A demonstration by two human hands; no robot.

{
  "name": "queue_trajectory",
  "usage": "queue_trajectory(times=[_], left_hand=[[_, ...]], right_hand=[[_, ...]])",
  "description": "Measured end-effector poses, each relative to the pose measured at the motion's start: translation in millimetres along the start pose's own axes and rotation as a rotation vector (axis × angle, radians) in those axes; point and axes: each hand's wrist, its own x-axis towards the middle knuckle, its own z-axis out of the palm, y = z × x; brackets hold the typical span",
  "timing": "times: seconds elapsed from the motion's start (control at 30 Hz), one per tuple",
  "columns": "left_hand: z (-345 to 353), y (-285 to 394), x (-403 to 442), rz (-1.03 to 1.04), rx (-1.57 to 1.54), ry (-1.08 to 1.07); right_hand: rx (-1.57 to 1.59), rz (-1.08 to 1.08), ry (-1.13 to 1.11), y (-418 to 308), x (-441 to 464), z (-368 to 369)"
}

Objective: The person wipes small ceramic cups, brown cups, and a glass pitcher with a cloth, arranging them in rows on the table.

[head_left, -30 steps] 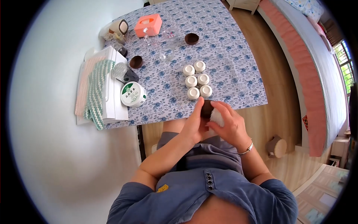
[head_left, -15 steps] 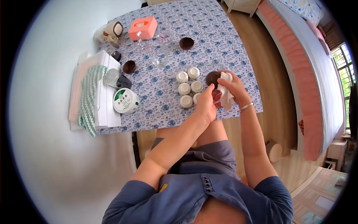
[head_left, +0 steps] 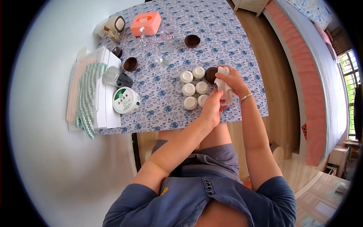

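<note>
My right hand is closed around a crumpled white cloth, with its fingertips at the edge of a dark brown cup. The cup appears upside down, close beside a group of several white cups turned bottom up. Below the cloth, my left hand has its thumb and fingers apart, near the cloth's hanging end. Whether its fingertips touch the cloth I cannot tell. That hand partly covers the nearest white cup on the right.
Two brown bowls and clear glass vessels stand farther back, near a pink tissue box. At left are a round white tub, a green-striped cloth and white drawers.
The brown cup has moved left and slightly up, to beside the white cups. My left hand has come off it, while my right hand followed with the cloth. The view shifted slightly.
</note>
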Motion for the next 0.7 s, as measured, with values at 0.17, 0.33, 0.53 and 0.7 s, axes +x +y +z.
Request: queue_trajectory(times=[0.17,0.33,0.53,0.7], left_hand=[[-2,0,4,-0.006,0.036,-0.029],[-4,0,6,-0.011,0.06,-0.037],[-4,0,2,-0.026,0.054,-0.016],[-5,-1,-12,0.042,0.117,-0.16]], right_hand=[[-0.06,-0.021,0.012,3,1,-3],[-0.431,-0.106,0.118,4,-1,-2],[-0.183,-0.122,0.213,3,-17,-6],[-0.059,-0.166,0.138,-14,-51,-8]])
